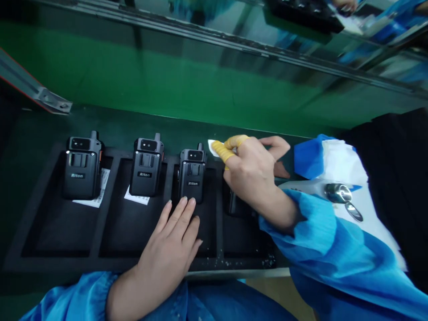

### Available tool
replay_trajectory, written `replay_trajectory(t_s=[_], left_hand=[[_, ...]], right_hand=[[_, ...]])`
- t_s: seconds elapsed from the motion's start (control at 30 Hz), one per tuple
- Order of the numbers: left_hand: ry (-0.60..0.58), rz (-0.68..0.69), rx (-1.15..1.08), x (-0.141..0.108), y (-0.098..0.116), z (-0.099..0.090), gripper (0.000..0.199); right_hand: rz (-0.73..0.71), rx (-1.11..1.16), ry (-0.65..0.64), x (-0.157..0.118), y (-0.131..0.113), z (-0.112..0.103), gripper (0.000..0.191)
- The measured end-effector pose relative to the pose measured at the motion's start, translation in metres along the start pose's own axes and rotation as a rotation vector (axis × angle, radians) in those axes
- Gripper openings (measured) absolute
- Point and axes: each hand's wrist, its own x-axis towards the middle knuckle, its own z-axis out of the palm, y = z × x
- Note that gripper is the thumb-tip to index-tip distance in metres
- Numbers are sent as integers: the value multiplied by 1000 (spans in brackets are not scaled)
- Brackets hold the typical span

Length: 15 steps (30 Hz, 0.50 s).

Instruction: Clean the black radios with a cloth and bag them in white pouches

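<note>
Our left fingers (pixel 176 216) lie flat, slightly spread and holding nothing, their tips at the lower end of the third radio (pixel 194 174). Our right fingers (pixel 221 151), two of them wrapped in yellow, pinch a small white wipe (pixel 212 147) above the fourth radio (pixel 233 204), most of which our hand hides; we cannot tell whether the wipe touches it.

Farther left of our left fingers we have the second radio (pixel 145 171), then the first radio (pixel 81 171), each with a white label (pixel 137 197) showing from beneath. Under our fingers is the black tray (pixel 94 232), its compartments holding the radios' lower parts. White crumbs (pixel 234 264) dot its near edge, below our right fingers.

To the right of our right fingers, past the wrist, we see a blue packet (pixel 308 159), white cloths (pixel 344 162) and a metal cap (pixel 338 193) with its small oval lid (pixel 353 211) open, all on the surface (pixel 187 129)
</note>
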Motion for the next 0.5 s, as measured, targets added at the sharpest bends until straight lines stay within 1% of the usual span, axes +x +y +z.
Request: replay_trajectory(t_s=[0.03,0.1,0.17,0.2,0.27,0.3,0.43,0.5], left_hand=[[4,2,4,0,0,-1,27],[5,6,12,1,-1,-2,28],[3,12,20,2,-1,-2,29],[2,14,23,3,-2,-2,29],[0,13,21,3,-2,-1,29],[-2,10,17,2,-2,0,29],[-9,5,-3,0,-1,1,29],[-10,-2,-12,0,-1,1,29]], right_hand=[[-20,16,20,6,-4,0,38],[-108,37,55,17,-13,1,39],[-175,37,26,25,-22,3,37],[-179,30,-6,26,-25,3,36],[-152,17,-49,22,-26,3,34],[-135,12,-50,18,-25,3,34],[-86,-13,-41,-1,-10,-2,37],[-22,-13,-61,-6,-2,-5,37]])
